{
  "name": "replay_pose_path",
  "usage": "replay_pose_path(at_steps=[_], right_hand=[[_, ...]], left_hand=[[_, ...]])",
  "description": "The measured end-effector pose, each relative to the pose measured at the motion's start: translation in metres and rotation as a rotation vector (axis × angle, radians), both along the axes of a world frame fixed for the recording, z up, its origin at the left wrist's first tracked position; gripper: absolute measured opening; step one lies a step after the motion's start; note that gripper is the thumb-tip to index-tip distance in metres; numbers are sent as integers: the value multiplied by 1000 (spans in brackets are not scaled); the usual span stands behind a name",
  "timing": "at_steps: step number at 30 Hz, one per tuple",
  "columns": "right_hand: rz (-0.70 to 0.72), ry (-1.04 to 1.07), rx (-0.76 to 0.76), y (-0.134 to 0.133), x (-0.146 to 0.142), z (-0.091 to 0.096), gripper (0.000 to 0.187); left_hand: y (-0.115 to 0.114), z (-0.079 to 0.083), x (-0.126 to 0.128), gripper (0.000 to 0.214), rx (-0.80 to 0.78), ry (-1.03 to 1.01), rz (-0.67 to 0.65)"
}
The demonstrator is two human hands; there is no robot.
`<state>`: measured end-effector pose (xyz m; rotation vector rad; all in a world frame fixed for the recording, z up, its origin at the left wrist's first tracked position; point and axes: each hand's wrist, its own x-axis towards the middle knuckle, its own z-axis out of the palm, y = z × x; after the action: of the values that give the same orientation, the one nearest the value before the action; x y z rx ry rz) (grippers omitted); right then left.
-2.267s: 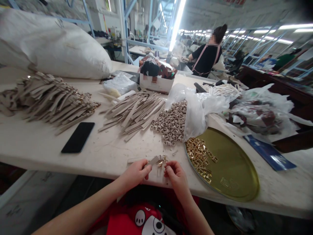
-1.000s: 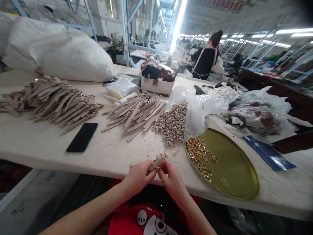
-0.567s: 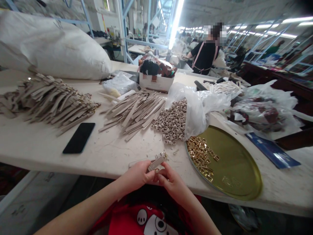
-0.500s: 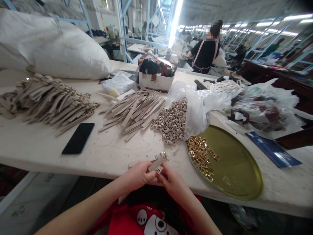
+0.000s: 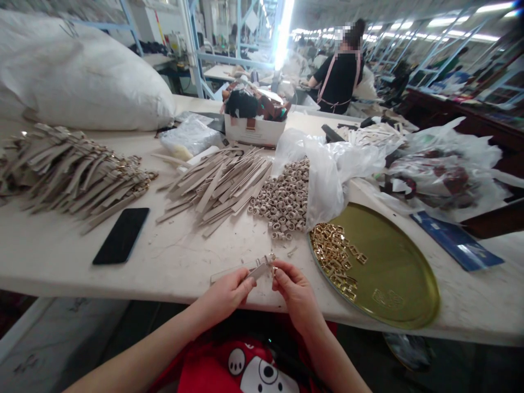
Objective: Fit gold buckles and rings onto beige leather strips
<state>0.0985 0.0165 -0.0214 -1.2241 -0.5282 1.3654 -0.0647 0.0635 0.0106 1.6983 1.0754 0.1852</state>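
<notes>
My left hand (image 5: 231,295) is closed on a beige strap (image 5: 258,271), which slants up and to the right from the thumb and fingers. To its right, my right hand (image 5: 295,292) pinches a small gold buckle (image 5: 274,269) at the fingertips, by the strap's end. The fingers partly cover the buckle, so I cannot tell whether it is joined to the strap. Just behind my hands, another beige strap (image 5: 225,273) lies on the table. Gold buckles (image 5: 329,248) are heaped in the left part of a round gold-coloured tray (image 5: 393,256).
Beige loops (image 5: 282,199) spill from a clear plastic bag (image 5: 327,185). Loose straps (image 5: 221,183) are piled to the left, and straps with buckles (image 5: 77,169) farther left. A phone (image 5: 121,236) lies near the table's front edge. A person (image 5: 339,76) stands beyond the table.
My hands have drawn apart; the right has shifted right from the strap in the left and now pinches at a gold buckle. The view has shifted slightly.
</notes>
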Motion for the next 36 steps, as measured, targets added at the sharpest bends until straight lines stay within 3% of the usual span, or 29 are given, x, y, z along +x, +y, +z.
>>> replay_pose_path(at_steps=[5, 8, 13, 17, 23, 27, 36], right_hand=[[-1, 302, -103, -6, -10, 3, 27], [42, 366, -108, -14, -21, 5, 27], [-7, 184, 1, -25, -32, 10, 25], [-114, 185, 20, -26, -29, 12, 24], [-25, 84, 53, -31, -35, 9, 23], [7, -60, 45, -36, -39, 5, 26], [63, -143, 32, -32, -32, 6, 23]], left_hand=[[-10, 7, 3, 28, 193, 101, -98], [-15, 9, 6, 28, 252, 87, -94], [-25, 9, 10, 17, 90, -50, 28], [-31, 14, 6, 15, 6, -40, 17], [-35, 15, 3, 22, 7, -140, 51], [-33, 8, 3, 26, -69, -200, 63], [-26, -10, 2, 23, -178, -215, 121]])
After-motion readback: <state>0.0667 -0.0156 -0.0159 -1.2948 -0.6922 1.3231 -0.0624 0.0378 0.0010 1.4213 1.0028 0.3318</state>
